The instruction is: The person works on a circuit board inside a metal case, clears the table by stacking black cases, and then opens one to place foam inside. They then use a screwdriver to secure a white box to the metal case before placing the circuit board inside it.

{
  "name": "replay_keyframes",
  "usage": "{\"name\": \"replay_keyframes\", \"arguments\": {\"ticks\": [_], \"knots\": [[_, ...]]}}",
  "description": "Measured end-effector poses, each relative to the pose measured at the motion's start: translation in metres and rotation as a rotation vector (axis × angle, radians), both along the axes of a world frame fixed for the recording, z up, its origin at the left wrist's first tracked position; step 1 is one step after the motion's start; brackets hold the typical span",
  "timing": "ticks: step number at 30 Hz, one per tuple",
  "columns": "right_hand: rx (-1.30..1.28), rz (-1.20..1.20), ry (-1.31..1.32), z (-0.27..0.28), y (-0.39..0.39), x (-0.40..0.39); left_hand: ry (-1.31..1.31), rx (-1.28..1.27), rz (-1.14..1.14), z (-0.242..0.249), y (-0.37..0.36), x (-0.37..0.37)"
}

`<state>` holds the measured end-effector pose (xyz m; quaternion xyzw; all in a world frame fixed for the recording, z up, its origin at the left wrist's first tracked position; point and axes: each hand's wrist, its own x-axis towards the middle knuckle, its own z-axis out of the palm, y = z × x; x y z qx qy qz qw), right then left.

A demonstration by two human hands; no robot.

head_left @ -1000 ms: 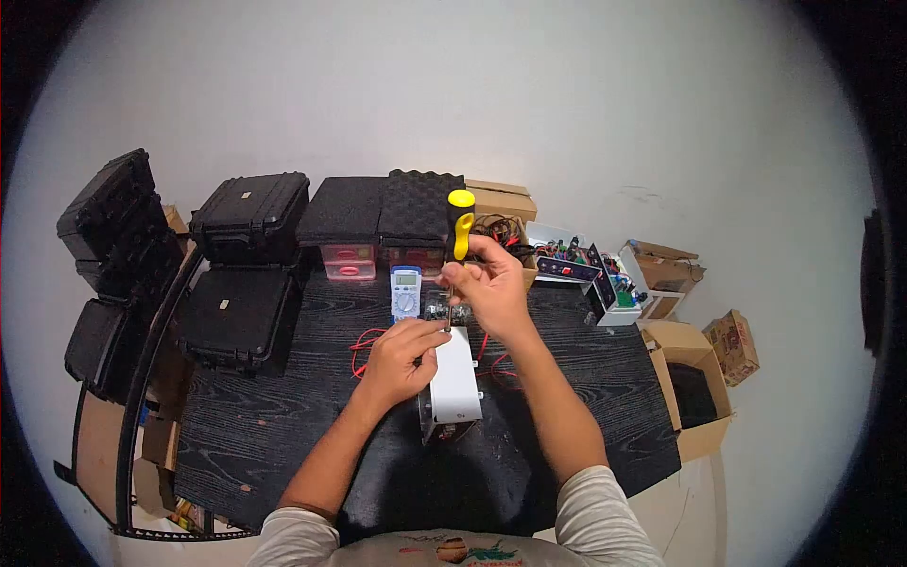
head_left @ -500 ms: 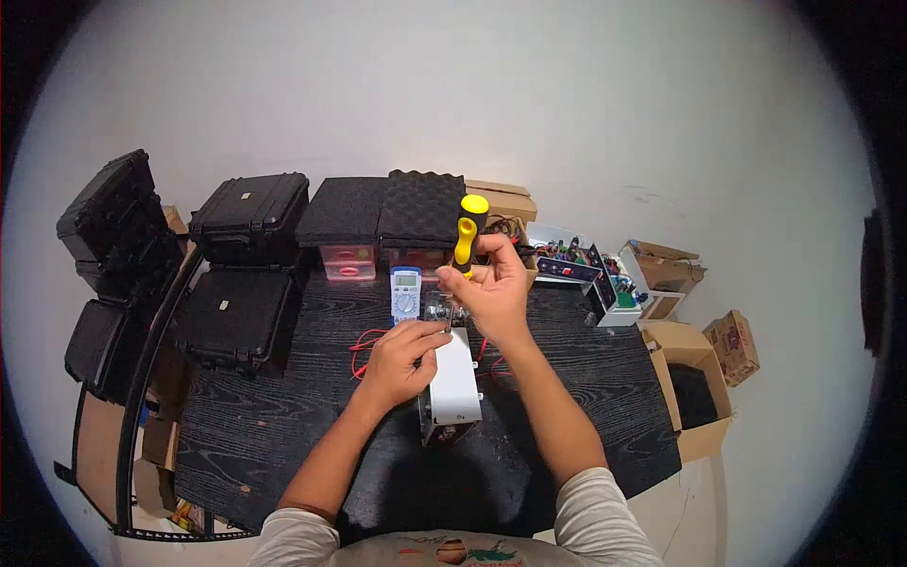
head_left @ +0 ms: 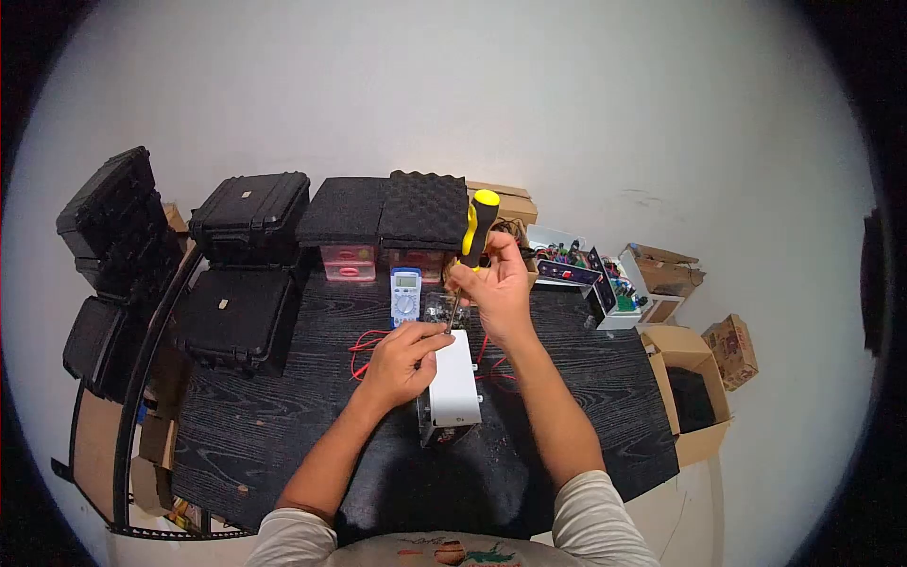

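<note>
Screwdriver held at a slant over a smooth white case

A person's bare hands meet at the far end of a white case, a long, flat-topped block with a smooth, matte-looking upper face and two small tabs on its right edge. It lies on a bench with a black, wood-grained surface. The right hand, above the case's far end, has its thumb and fingers closed on the lower part of a screwdriver, whose chunky handle is black and yellow with a rounded yellow cap. The handle leans right; its slim shaft slopes down to the case's far end. The left hand lies along the case's left side, fingers bent and bunched by the shaft's lower end; whether they grip anything, I cannot tell.

Beyond the case, slightly left, is a blue-and-white multimeter with a round dial. Thin red leads curl left of the case. Farther back, a black foam sheet shows egg-crate bumps. Far left of the case are ridged, hard-looking black boxes; far right, an open cardboard carton with flaps spread.
</note>
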<state>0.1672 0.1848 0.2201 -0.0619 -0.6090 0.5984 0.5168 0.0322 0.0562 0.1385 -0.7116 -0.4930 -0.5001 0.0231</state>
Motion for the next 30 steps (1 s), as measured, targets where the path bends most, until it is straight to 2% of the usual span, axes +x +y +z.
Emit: {"name": "replay_keyframes", "arguments": {"ticks": [4,7,11,13,15,17,20,23,29,30], "knots": [[-0.127,0.164,-0.067,0.004,0.001,0.003,0.006,-0.001,-0.003,0.001,0.0,0.0],[-0.179,0.334,-0.024,0.008,0.008,0.004,-0.003,-0.012,-0.003,0.002,-0.001,0.0],[-0.118,0.282,0.006,0.006,0.006,0.002,-0.01,-0.009,-0.006,-0.001,0.001,-0.001],[0.018,0.184,-0.043,-0.002,0.007,0.002,-0.013,-0.009,-0.009,-0.002,0.002,-0.001],[0.041,0.13,-0.079,-0.005,0.007,0.001,-0.016,-0.013,-0.013,-0.003,0.002,-0.001],[-0.047,0.12,-0.1,-0.002,0.005,0.001,-0.003,-0.001,-0.009,-0.002,0.002,-0.002],[-0.31,0.3,-0.054,0.014,0.002,0.004,0.0,-0.008,-0.007,0.0,0.001,-0.001],[-0.265,0.324,-0.026,0.016,0.0,0.003,-0.003,-0.016,-0.005,-0.001,0.001,-0.001],[0.036,0.116,-0.139,-0.002,0.002,0.001,0.003,0.002,-0.008,-0.001,0.001,-0.001],[-0.014,0.144,-0.131,-0.002,0.002,0.001,0.004,0.008,-0.009,-0.001,0.001,-0.001]]}}
